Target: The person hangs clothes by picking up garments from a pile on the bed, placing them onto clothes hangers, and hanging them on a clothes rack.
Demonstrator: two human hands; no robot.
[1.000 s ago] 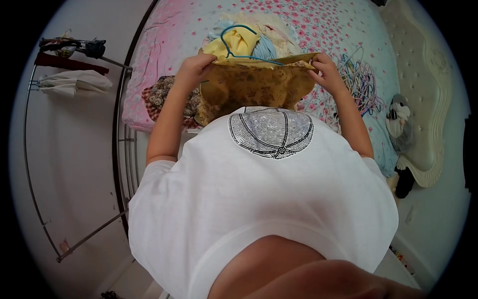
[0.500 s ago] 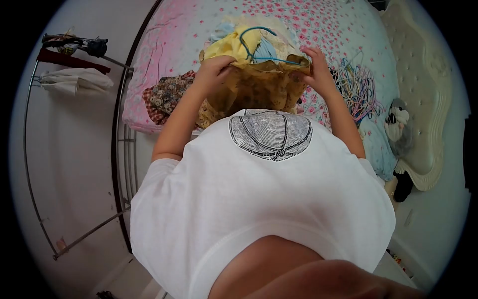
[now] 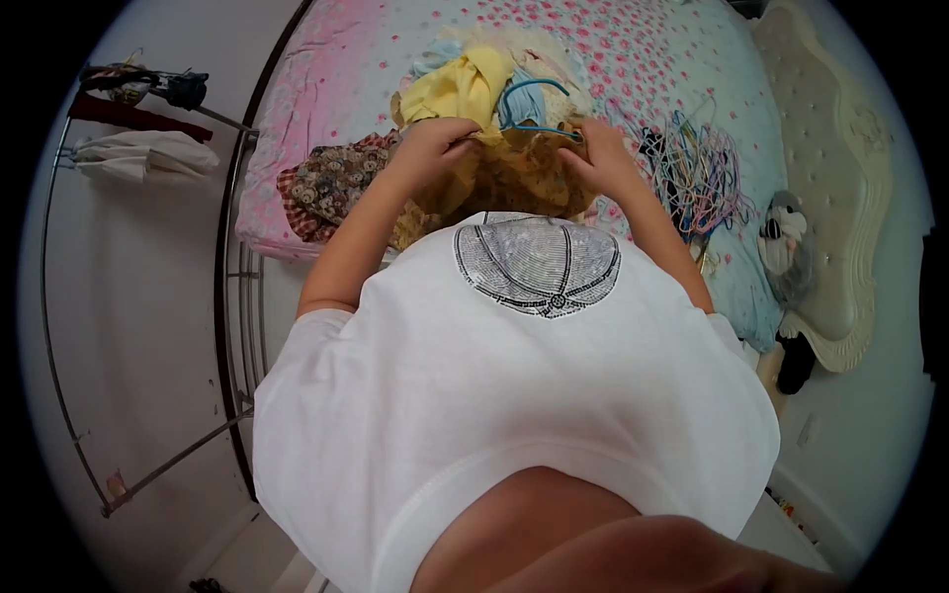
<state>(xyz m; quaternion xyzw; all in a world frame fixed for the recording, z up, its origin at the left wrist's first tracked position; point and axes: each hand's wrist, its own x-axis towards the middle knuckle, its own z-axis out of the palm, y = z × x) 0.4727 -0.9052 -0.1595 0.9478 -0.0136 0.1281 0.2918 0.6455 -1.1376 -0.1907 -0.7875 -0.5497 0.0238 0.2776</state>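
A mustard-yellow patterned garment (image 3: 529, 180) hangs between my hands at the near edge of the bed. My left hand (image 3: 437, 150) is closed on its upper left edge. At the upper right edge, my right hand (image 3: 599, 158) is closed on the same fabric. A teal clothes hanger (image 3: 506, 103) sits at the garment's top between the two hands, its hook curving up; its lower part is hidden by cloth. Just beyond lies a plain yellow cloth (image 3: 450, 91), with light blue cloth (image 3: 528, 103) beside it.
A tangled pile of colored hangers (image 3: 697, 178) lies on the floral bed sheet (image 3: 633, 49) to the right. Dark patterned clothes (image 3: 341, 188) are heaped at left. A metal rack (image 3: 47, 296) with hung garments stands far left; a plush toy (image 3: 786, 242) rests by the headboard (image 3: 835, 168).
My hands have come closer together, the right one moving left and slightly down. The garment's top edge has bunched up, and the teal hanger has shifted right and down.
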